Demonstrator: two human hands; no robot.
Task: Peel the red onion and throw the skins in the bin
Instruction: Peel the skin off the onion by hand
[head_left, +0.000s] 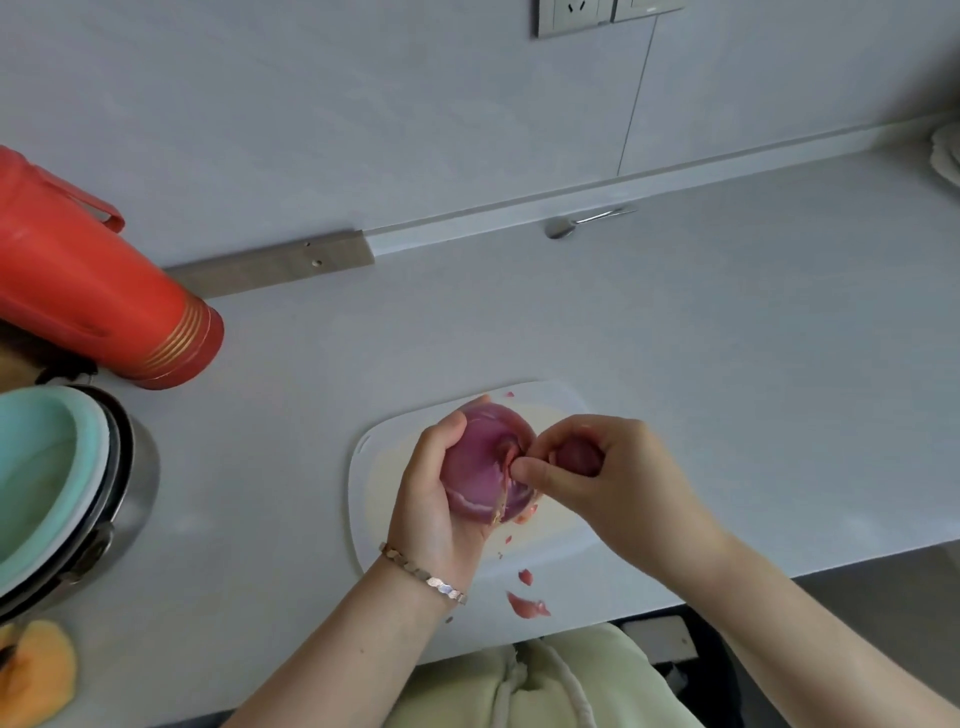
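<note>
- Onion (485, 457) sits gripped in the left hand (431, 499) over the white board (363, 467); the right hand (597, 467) pinches a strip of skin, peeled pieces cupped inside.
- Partly peeled, I'd say; scraps (527, 605) on the counter still need binning (no bin visible).

Onion held above a board at the counter's near edge.

The left hand (436, 499) grips the onion (485, 462) over the cutting board (363, 467); the right hand (613, 478) pinches it from the right. Skin scraps (527, 605) lie on the counter (727, 364) before the board. A flask (93, 291) and a pot (93, 499) stand far left, a spoon (566, 226) behind.
</note>
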